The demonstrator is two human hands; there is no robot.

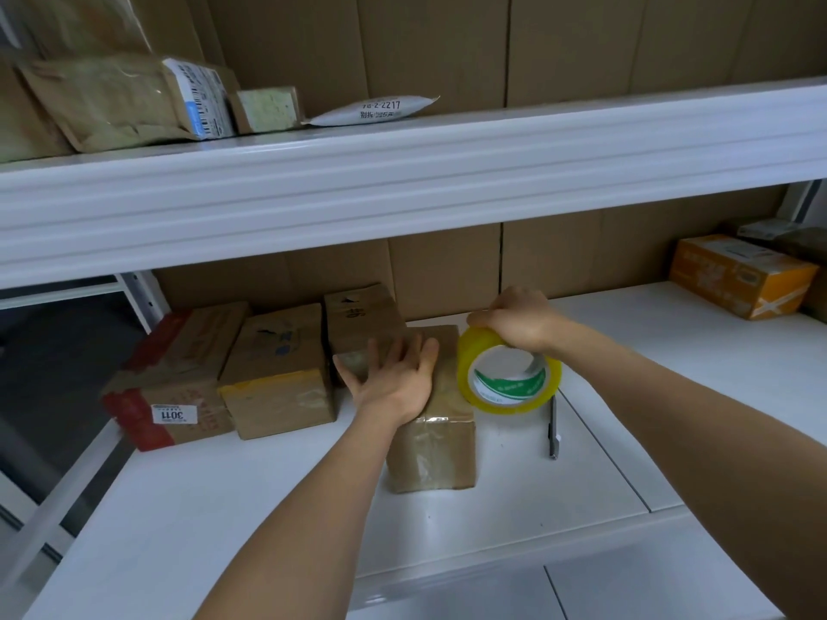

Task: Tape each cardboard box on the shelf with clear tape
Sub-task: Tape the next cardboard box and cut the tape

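White shelf (277, 498): left hand (394, 373) flat on box (436, 440), right hand (519, 317) gripping tape roll (508, 378).

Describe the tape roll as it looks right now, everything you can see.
The tape roll is a wide roll of yellowish clear tape on a white core printed with green. It stands on edge, open core facing the camera, just right of the cardboard box. The right hand grips its top.

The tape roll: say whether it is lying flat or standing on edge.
On edge. The tape roll shows its round open core to the camera, gripped from above by the right hand.
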